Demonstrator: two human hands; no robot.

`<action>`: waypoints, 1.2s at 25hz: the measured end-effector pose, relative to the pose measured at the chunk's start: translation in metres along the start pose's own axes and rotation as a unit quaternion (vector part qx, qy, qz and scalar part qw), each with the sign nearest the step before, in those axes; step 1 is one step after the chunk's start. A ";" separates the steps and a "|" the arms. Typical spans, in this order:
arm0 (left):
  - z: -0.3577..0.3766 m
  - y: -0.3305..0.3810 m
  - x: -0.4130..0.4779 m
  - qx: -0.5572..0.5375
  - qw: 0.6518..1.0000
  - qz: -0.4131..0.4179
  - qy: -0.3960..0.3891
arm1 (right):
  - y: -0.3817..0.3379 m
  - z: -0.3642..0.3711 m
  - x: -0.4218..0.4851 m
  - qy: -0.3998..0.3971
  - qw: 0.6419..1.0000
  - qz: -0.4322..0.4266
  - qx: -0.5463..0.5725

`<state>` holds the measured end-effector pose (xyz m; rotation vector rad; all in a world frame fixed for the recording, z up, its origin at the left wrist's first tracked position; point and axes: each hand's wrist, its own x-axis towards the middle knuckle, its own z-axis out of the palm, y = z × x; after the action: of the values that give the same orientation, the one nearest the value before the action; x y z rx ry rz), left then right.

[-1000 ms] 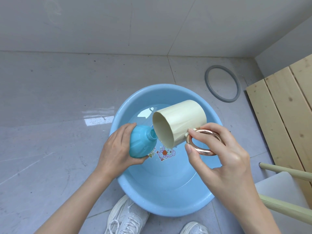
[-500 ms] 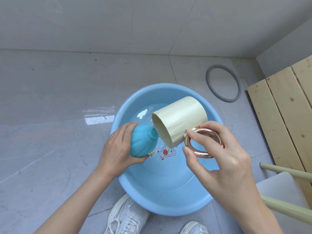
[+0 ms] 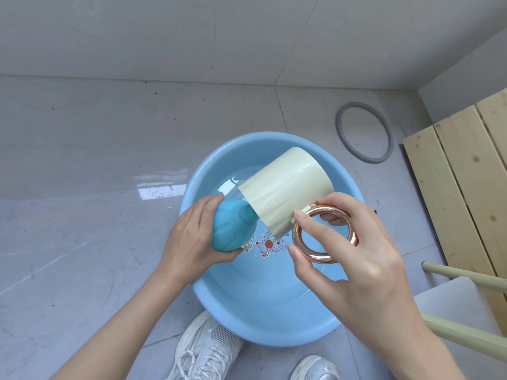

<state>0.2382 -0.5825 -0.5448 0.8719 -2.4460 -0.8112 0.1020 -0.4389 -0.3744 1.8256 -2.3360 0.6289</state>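
Right now the right hand [image 3: 356,259] pinches the rose-gold metal ring handle [image 3: 318,257] of a cream ceramic mug [image 3: 288,187], thumb and fingers curled round the ring. The mug is tipped on its side, mouth turned toward the other hand. The left hand [image 3: 189,237] is wrapped round a soft turquoise plastic bottle [image 3: 233,229], whose neck pokes just inside the mug's rim. Both hang over a round light-blue plastic basin [image 3: 258,319] with shallow water, set on grey floor tiles between white sneakers [image 3: 208,349]. It looks like the soap-dosing step before washing, though the rim hides the spout, so I can't tell if anything is flowing. Next would come a gentle squeeze, then lowering the mug into the water.
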 end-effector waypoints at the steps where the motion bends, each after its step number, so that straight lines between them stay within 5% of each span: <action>1: 0.000 0.000 0.000 -0.002 1.000 0.001 0.001 | -0.001 0.000 -0.001 0.002 1.000 -0.003 -0.002; 15: 0.000 0.001 0.000 0.005 1.000 -0.001 -0.002 | 0.011 -0.004 0.002 0.000 0.998 -0.060 -0.015; 19: 0.001 -0.001 0.000 0.006 1.000 0.004 -0.002 | 0.031 -0.009 0.019 -0.005 0.987 0.090 0.130; 24: 0.000 -0.001 0.000 0.008 1.000 0.005 0.006 | 0.075 0.018 0.021 -0.100 0.877 0.401 0.245; 26: 0.000 -0.001 -0.001 0.010 1.000 0.008 0.007 | 0.089 0.040 0.012 -0.121 0.867 0.439 0.201; 30: 0.001 -0.001 0.000 0.015 1.000 0.005 0.005 | 0.107 0.083 -0.011 -0.117 0.901 0.410 0.074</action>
<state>0.2383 -0.5826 -0.5463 0.8717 -2.4583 -0.7672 0.0171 -0.4407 -0.4800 0.9017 -3.2923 0.6920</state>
